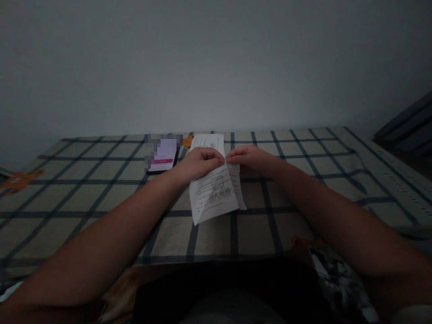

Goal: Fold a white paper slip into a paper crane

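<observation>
A printed sheet of paper [216, 193], white with dark text and a logo, is folded lengthwise and lies at a slant over the middle of the table. My left hand [204, 162] rests over its left part, thumb and fingers closed at the fold near the sheet's middle. Just to the right, my right hand [251, 159] pinches the paper's right edge, its fingertips almost meeting those of the left hand. A second layer of the paper shows behind the front one at the lower right. My palms and some fingers are hidden.
A checked cloth [111, 193] in cream and dark blue covers the table. Left of the paper lies a phone [164, 155] with its screen lit and partly pixelated. A pale wall [216, 67] stands behind the table. Something dark and striped [408, 121] is at the far right.
</observation>
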A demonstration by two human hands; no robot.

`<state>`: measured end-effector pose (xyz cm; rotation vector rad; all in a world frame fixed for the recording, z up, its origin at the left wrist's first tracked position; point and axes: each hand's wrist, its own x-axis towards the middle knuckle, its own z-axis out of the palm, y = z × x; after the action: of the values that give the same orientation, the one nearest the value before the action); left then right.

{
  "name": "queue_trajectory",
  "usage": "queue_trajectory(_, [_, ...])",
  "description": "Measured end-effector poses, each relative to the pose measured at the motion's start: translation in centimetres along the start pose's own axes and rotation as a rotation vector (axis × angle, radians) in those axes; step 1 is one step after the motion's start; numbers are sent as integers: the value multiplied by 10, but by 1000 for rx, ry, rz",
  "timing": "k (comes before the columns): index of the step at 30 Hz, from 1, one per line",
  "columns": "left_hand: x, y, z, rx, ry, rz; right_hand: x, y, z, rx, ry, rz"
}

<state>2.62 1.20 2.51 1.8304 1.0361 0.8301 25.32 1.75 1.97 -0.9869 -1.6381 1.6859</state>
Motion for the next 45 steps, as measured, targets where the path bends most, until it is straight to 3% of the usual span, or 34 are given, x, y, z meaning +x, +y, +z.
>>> queue_trajectory(9, [-2, 1, 4, -102, -21, -72, -5, -5, 2, -179, 35, -55])
queue_trajectory(14, [-4, 3, 6, -245, -18, -195, -4, -6, 4, -361, 70, -192])
queue_trajectory(19, [-3, 3, 7, -280, 11, -225, -2, -5, 6, -303, 108, -270])
queue_trajectory(26, [0, -1, 2, -194, 48, -156, 0, -2, 3, -51, -7, -10])
queue_trajectory(33, [-3, 6, 1, -184, -92, -218, -1, -2, 2, 13, -11, 28])
queue_trajectory(45, [-1, 3, -2, 5, -47, -184, -8, -11, 6, 20, -14, 81])
